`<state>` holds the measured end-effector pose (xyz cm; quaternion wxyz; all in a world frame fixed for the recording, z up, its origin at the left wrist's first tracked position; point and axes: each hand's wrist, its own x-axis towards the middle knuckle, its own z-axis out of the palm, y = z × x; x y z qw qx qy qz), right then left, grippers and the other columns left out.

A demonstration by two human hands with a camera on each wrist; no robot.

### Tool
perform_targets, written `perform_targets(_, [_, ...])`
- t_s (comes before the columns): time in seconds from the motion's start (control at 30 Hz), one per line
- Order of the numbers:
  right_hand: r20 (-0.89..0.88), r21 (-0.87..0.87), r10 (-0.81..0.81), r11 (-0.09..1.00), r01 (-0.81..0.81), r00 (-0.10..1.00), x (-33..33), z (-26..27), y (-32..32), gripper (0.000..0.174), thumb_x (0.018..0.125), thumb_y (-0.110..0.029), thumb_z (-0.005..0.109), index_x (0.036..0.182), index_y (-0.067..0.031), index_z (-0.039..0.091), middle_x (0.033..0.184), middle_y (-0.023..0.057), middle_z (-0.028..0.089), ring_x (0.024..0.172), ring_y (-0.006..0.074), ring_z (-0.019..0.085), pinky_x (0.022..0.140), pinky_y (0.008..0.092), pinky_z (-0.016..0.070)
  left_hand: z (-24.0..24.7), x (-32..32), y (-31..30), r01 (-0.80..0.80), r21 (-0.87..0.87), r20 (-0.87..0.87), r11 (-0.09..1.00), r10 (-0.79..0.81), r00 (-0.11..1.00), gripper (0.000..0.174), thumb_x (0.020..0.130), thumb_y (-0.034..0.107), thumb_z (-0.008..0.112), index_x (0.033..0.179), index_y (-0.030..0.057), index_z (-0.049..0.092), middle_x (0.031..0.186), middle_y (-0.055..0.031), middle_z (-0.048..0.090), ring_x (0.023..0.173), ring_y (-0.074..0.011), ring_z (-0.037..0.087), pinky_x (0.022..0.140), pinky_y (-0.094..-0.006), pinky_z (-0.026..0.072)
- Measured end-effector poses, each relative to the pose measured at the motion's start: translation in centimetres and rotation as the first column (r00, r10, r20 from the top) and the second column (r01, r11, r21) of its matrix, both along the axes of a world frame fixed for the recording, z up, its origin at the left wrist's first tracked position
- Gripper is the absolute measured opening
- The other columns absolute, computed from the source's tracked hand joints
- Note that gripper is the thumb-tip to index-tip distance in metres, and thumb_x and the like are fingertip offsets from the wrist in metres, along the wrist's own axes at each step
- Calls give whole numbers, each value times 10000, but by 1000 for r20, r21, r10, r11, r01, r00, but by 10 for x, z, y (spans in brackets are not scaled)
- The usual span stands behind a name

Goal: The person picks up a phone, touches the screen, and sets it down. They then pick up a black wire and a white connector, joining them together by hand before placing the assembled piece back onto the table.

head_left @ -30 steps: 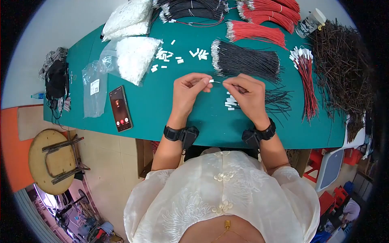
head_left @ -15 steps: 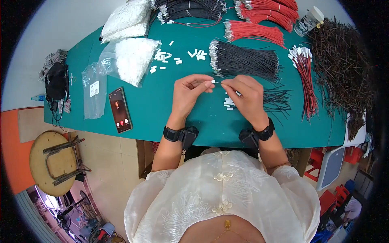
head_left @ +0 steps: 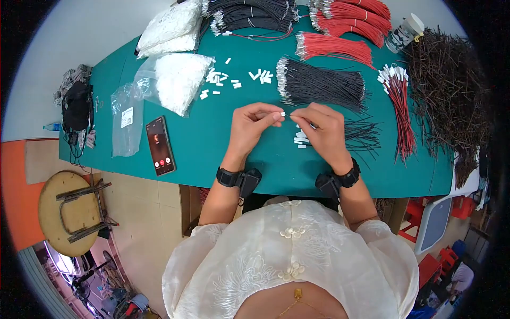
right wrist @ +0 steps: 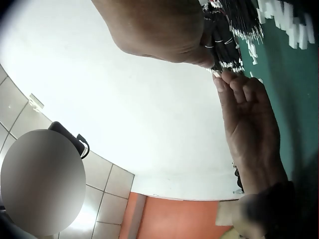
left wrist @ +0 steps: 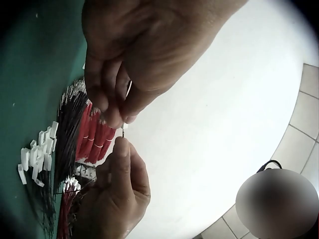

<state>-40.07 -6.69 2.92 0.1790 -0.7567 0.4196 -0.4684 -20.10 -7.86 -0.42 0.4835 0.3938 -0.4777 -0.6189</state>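
1. The left hand (head_left: 245, 130) is pinching the small white connector housing (head_left: 283, 114) between thumb and index finger, and the housing is sitting at the fingertips, above the green worktop (head_left: 212, 141).
2. The right hand (head_left: 325, 133) is pinching the thin wire (left wrist: 123, 134) with thumb and index finger, very near to its end.
3. The housing is lying between the two hands, and its outer end is facing to the right hand; its long axis seems to be running sideways, roughly in line with the short wire end.
4. The left hand is being the nearer one, because it is touching the housing, while the right fingertips are staying just beside, a little apart.
5. The fingers are hiding the joint, so I cannot tell if the wire is already entering the housing.
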Motion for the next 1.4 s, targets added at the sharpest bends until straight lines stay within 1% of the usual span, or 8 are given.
perform_targets(0.13, [32,56,1,998,-3,999,-1,1,1,111,792,1,760,897,-21,730,685,65,609,562,186,551,503,303,409,-4,1,-1,11,2,-12,1000,-11,1000,134,903,32,723,1017,-39,733,890,-121,749,802,-153,719,718,-261,579])
perform_targets(0.3, [11,51,3,999,-4,1000,1,0,1,104,797,-4,758,896,-23,732,682,71,605,565,191,550,506,309,408,-3,2,-1,19,5,-11,1000,-19,1000,136,899,24,727,1018,-40,732,901,-121,747,805,-156,720,723,-261,583])
perform_targets(0.53, [-36,5,-12,1000,13,999,0,-2,0,93,792,-15,760,878,-29,727,672,73,594,568,205,544,519,325,405,-4,0,-1,13,20,-27,1000,-13,1000,129,897,22,728,1011,-39,734,904,-123,747,804,-157,720,724,-261,583])
perform_targets(0.87, [-34,-13,-4,1000,4,999,-1,-5,-1,98,782,-33,770,870,-40,727,670,73,598,583,224,560,538,343,413,-6,1,-1,20,22,-15,1000,-19,1000,132,902,28,724,1014,-40,731,884,-123,746,807,-159,719,724,-260,577])
perform_targets(0.97, [-35,-31,-7,999,6,999,0,-5,-1,98,780,-36,772,867,-43,728,673,72,602,593,231,569,550,350,420,-8,2,-3,44,34,-34,998,-43,998,133,907,31,720,1015,-47,728,890,-126,745,814,-163,719,732,-262,577])
perform_targets(1.07, [-72,-52,-25,998,22,997,-1,-7,0,99,778,-37,773,866,-46,727,682,70,611,608,237,581,564,354,428,-9,2,-2,42,40,-38,998,-40,998,132,910,32,717,1013,-49,728,896,-129,745,817,-166,720,736,-265,577])
perform_targets(1.23, [-78,-38,-7,999,4,997,0,-6,1,102,776,-35,774,865,-47,726,688,66,614,617,240,586,570,357,431,-7,1,-2,42,48,-36,998,-40,999,129,911,33,716,1010,-49,727,906,-133,744,819,-170,721,737,-268,578])
perform_targets(1.4, [-78,-60,-27,998,22,997,1,-6,1,103,775,-32,774,864,-51,724,687,64,611,614,243,581,569,360,431,-5,1,-1,41,43,-22,998,-40,999,125,912,30,714,1008,-49,727,906,-132,744,819,-169,720,736,-268,578])
